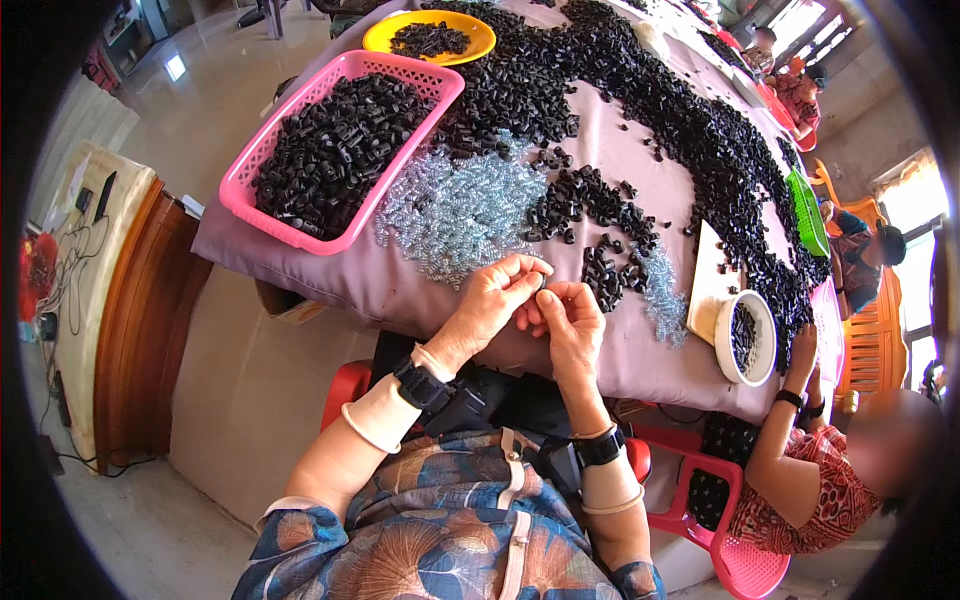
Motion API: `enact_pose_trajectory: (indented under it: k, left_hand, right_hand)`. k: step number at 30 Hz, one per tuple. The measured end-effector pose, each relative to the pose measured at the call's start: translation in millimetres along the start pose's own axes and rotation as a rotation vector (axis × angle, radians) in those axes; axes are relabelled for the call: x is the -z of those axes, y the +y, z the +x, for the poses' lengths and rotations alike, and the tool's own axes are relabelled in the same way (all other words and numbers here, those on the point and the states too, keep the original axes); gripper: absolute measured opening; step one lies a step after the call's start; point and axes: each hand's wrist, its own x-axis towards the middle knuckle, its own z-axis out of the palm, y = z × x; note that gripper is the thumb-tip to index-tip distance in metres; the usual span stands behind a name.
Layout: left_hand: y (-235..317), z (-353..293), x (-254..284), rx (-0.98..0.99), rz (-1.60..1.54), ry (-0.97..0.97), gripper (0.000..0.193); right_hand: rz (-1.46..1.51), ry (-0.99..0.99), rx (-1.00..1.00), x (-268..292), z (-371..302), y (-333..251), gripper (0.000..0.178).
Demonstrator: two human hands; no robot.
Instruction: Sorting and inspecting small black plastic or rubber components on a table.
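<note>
Close together at the table's near edge, my left hand (492,298) and my right hand (570,318) meet at the fingertips. A small black plastic piece (541,283) is pinched between the left thumb and forefinger. The right thumb and fingers are closed up against it; whether they grip a part of their own is hidden. Just beyond my left hand spreads a heap of small shiny metal springs (460,210). Loose black plastic pieces (607,275) lie past my right hand, beside a smaller pile of springs (660,295).
A pink basket (235,185) full of black pieces stands at the left, with a yellow plate (480,45) behind it. To the right are a white bowl (766,345), a pale board (705,285) and a green basket (800,205). A co-worker (800,480) sits at the right.
</note>
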Motion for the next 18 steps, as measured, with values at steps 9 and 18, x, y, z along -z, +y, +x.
enact_pose_trajectory:
  k: [9, 18]
  left_hand:
    - [-4, 1, 6, 0.074, -0.258, -0.028, 0.018]
    - [0, 0, 10, 0.127, -0.425, -0.053, 0.02]
  right_hand:
    - [0.005, -0.112, 0.004, -2, 0, -7, 0.024]
    - [-0.031, -0.282, -0.004, 1, 19, -11, 0.032]
